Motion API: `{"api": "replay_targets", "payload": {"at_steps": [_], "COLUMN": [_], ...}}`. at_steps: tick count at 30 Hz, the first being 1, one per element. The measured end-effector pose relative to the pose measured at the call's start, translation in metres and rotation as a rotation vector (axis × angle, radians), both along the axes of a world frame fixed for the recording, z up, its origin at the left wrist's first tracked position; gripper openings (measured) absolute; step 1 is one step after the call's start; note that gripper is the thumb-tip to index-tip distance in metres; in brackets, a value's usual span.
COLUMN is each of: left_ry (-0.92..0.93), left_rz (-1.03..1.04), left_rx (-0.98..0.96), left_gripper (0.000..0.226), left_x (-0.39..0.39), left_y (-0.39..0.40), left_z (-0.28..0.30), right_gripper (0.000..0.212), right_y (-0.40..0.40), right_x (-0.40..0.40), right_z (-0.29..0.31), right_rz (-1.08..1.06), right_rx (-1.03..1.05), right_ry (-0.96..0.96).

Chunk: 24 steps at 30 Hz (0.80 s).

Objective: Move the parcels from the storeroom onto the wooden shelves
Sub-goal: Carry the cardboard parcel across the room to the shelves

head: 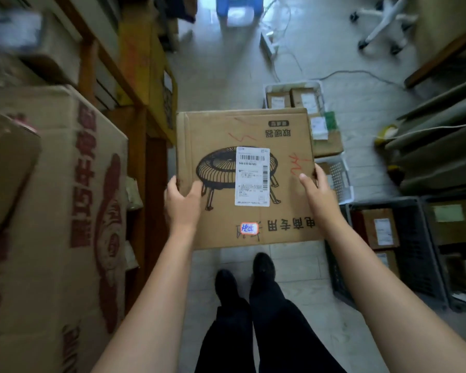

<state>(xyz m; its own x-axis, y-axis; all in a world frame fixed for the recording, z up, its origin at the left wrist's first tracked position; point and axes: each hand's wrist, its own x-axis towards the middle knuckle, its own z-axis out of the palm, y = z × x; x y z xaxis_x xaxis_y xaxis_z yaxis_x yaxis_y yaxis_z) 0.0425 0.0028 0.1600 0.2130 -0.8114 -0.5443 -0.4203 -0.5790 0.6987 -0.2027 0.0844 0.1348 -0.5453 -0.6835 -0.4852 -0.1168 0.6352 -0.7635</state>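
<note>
I hold a flat brown cardboard parcel (226,130) level in front of me, above the tiled floor. It carries a printed heater drawing, a white shipping label and red scribbles. My left hand (182,201) grips its left edge, thumb on top. On the right edge, my right hand (318,193) clamps the box the same way. The wooden shelves (111,68) run along my left, with boxes on them.
A large brown carton (65,211) with red print stands close at my left. White baskets (318,87) and dark crates (414,254) of small parcels line the floor at right. Cables, a blue stool (237,6) and a chair base (382,20) lie ahead. My feet stand on bare tiles.
</note>
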Motion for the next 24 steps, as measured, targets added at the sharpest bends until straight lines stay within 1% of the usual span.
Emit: {"api": "replay_targets", "payload": {"at_steps": [3, 5, 7, 10, 12, 13, 14, 15, 16, 18, 21, 24], "left_ry": [0.074, 0.096, 0.127, 0.215, 0.245, 0.257, 0.271, 0.294, 0.317, 0.357, 0.365, 0.399], "left_rz": [0.007, 0.001, 0.026, 0.035, 0.013, -0.004, -0.033, -0.049, -0.065, -0.096, -0.143, -0.208], "left_rx": [-0.018, -0.023, -0.035, -0.068, -0.072, -0.077, -0.088, -0.095, -0.101, -0.134, -0.2, -0.245], "left_gripper": [0.084, 0.082, 0.07, 0.037, 0.026, 0.032, 0.044, 0.064, 0.077, 0.076, 0.085, 0.076], "left_x": [0.011, 0.018, 0.023, 0.026, 0.03, 0.033, 0.035, 0.039, 0.043, 0.05, 0.057, 0.055], "left_y": [0.006, 0.009, 0.008, 0.006, 0.005, 0.003, 0.003, 0.001, -0.001, -0.007, -0.011, -0.017], "left_z": [0.058, 0.092, 0.125, 0.164, 0.186, 0.197, 0.21, 0.217, 0.226, 0.239, 0.267, 0.287], "right_gripper": [0.062, 0.062, 0.056, 0.048, 0.041, 0.037, 0.035, 0.033, 0.032, 0.029, 0.032, 0.042], "right_y": [0.012, 0.019, 0.023, 0.025, 0.026, 0.025, 0.025, 0.025, 0.024, 0.021, 0.016, 0.007], "right_x": [0.003, 0.003, 0.0, -0.006, -0.005, -0.006, -0.007, -0.007, -0.007, -0.007, -0.009, -0.015], "right_z": [0.058, 0.092, 0.123, 0.165, 0.191, 0.201, 0.211, 0.223, 0.235, 0.26, 0.288, 0.299], "right_rz": [0.003, -0.018, -0.03, -0.032, -0.018, -0.007, -0.007, -0.006, -0.007, 0.018, 0.064, 0.065], "right_rx": [-0.069, -0.112, -0.188, -0.295, -0.361, -0.393, -0.42, -0.444, -0.463, -0.492, -0.506, -0.518], "right_ry": [-0.036, -0.087, -0.126, -0.218, -0.318, -0.379, -0.431, -0.467, -0.494, -0.516, -0.523, -0.527]}}
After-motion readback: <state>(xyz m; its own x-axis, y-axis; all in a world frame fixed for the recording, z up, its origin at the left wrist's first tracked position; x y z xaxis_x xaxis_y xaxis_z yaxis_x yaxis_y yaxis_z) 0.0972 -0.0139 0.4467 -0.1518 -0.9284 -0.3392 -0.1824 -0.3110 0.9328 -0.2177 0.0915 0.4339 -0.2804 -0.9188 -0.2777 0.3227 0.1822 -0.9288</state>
